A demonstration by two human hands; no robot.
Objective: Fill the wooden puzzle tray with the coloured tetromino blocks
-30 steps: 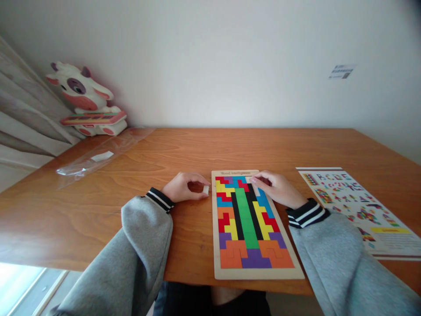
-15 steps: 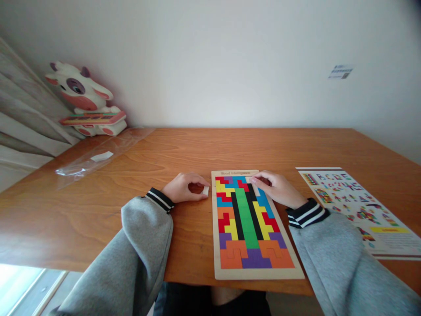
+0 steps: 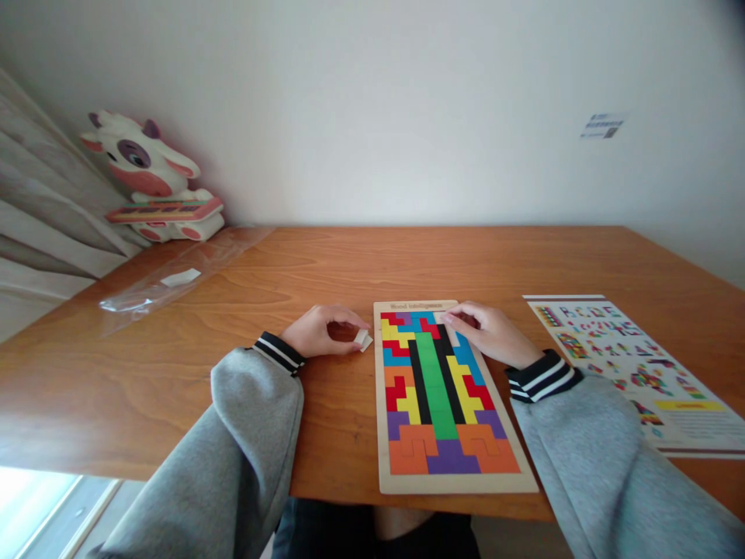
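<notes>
My left hand (image 3: 319,332) rests just left of the wooden puzzle board (image 3: 459,486), thumb and fingers pinching a small white puzzle piece (image 3: 365,340) above the table. The board is filled with coloured block pieces: a long green strip (image 3: 436,380) runs down the middle, with black strips on both sides of it. Over the board's upper right corner lies my right hand (image 3: 489,332), its fingertips drawn together beside a pale patch. Whether those fingertips grip a piece is hidden.
To the right, a printed pattern sheet (image 3: 640,373) lies on the wooden table (image 3: 326,264). A clear plastic wrapper (image 3: 145,299) is at the left, near a cow-shaped toy keyboard (image 3: 163,186) by the curtain (image 3: 46,210). A wall (image 3: 396,116) rises behind the table.
The white piece has turned in my left hand's fingers, showing more of its shape, and that hand has shifted slightly left. My right hand has stayed in place.
</notes>
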